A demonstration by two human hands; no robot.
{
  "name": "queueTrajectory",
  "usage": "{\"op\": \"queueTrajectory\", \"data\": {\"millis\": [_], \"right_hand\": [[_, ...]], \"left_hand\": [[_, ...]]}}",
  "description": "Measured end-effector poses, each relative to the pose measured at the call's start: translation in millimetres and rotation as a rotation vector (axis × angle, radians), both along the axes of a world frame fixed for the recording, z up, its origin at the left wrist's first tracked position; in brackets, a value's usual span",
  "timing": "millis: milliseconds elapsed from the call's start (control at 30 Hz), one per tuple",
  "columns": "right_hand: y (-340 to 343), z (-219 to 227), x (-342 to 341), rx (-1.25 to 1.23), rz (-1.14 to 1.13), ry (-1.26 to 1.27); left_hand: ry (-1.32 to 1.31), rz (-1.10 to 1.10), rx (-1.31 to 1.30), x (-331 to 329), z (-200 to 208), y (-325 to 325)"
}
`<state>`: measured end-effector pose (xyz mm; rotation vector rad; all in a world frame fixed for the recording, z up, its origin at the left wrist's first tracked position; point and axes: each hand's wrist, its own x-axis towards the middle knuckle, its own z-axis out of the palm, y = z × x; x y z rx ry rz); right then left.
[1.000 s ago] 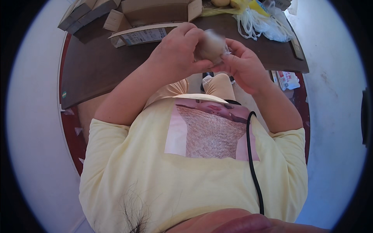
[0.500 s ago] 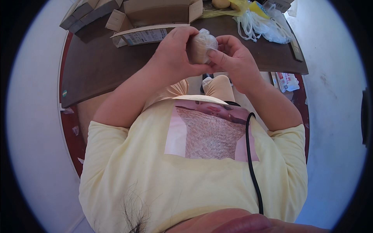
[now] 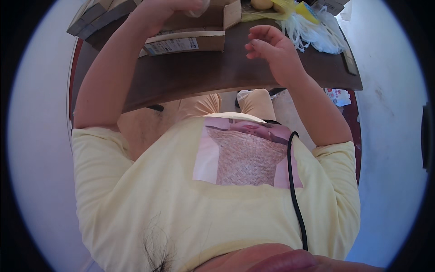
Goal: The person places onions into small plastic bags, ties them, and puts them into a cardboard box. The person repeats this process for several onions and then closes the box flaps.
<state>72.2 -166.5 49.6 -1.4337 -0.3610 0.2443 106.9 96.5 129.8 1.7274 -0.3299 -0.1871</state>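
At the top edge of the view, my left hand grips a round, pale thing wrapped in clear plastic, partly cut off by the frame. It hangs over an open cardboard box whose near wall carries a white label. What lies inside the box is mostly hidden. To the right of the box, my right hand is raised above the dark table, its fingers loosely curled and apart, holding nothing.
Several grey-brown cartons stand at the far left. Round yellow fruits lie in a yellow plastic bag at the back, beside white plastic bags. A flat dark object lies at the table's right edge.
Both hands held the wrapped thing together before. My right hand has let go, while my left hand has carried it forward and left over the box.
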Motion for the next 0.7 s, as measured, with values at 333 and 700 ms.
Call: {"op": "queueTrajectory", "data": {"millis": [333,700], "right_hand": [[-7,-44,49,-0.475,0.006,-0.242],[17,-46,60,-0.726,0.130,-0.693]], "left_hand": [[0.482,-0.007,0.288,37,-43,-2],[0.680,-0.180,0.466,62,-45,-28]]}}
